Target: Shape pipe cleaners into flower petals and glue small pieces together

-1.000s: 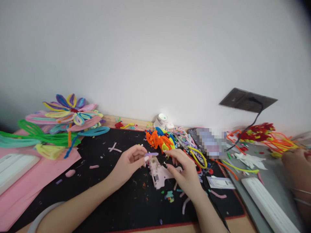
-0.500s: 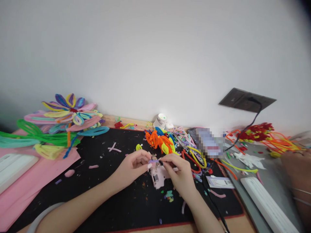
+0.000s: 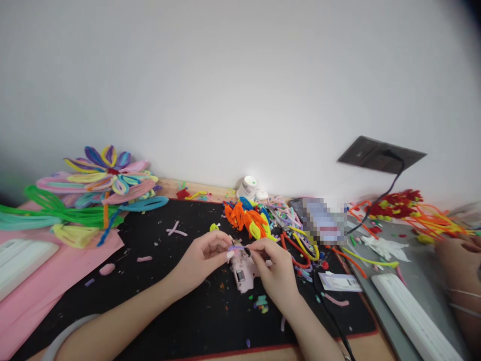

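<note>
My left hand (image 3: 205, 258) and my right hand (image 3: 274, 263) meet over the black mat, each closed in a pinch. Between their fingertips runs a short purple pipe cleaner piece (image 3: 237, 247), with something small and dark at its right end by my right fingers. Right under the hands lies a small pale pink device (image 3: 245, 282) with a metal part on it; my fingers hide its upper portion. Just beyond it are bundles of orange pipe cleaners (image 3: 244, 220) with yellow and blue ones.
At the left are a large pipe cleaner flower (image 3: 112, 171) and green loops (image 3: 75, 208) on pink paper (image 3: 56, 296). A phone (image 3: 325, 220), pipe cleaner scraps and a black cable (image 3: 334, 321) lie to the right. Another person's hand (image 3: 456, 260) works at the far right.
Both my hands keep their pinch on the purple piece, with only a slight shift. The other person's hand at the far right has moved a little.
</note>
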The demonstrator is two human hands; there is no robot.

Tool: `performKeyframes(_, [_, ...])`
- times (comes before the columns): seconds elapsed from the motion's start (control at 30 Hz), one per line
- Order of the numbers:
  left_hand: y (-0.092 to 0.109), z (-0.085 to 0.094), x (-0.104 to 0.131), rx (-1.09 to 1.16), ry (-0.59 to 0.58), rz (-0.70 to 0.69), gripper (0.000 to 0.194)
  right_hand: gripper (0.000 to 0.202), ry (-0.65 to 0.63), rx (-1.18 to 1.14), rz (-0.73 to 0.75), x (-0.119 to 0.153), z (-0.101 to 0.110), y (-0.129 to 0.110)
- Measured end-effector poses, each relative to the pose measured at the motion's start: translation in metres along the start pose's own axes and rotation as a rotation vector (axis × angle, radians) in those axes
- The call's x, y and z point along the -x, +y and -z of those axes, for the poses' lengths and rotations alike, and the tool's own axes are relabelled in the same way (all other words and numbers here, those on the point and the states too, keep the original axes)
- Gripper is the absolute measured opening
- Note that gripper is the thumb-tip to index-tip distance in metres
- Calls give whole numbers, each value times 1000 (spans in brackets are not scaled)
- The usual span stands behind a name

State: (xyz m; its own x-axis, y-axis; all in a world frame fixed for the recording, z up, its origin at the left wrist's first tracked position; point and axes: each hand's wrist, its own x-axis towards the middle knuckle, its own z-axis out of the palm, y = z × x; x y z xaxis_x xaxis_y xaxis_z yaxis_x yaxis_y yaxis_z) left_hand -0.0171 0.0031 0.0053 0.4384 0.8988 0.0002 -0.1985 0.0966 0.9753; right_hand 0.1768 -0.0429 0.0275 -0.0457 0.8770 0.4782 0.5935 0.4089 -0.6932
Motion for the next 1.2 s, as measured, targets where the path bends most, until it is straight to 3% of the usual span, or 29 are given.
performKeyframes(0.47, [-3,0,0,49,19,-18,24,17,91,46,43,5,-10,-4])
performKeyframes(0.77, [1,0,2,-32,26,-36,26,14,59,-7,-19,1,-8,-3])
performKeyframes(1.2, [1,-1,3,-68,23,-69,13,19,42,17,84,4,-9,-1])
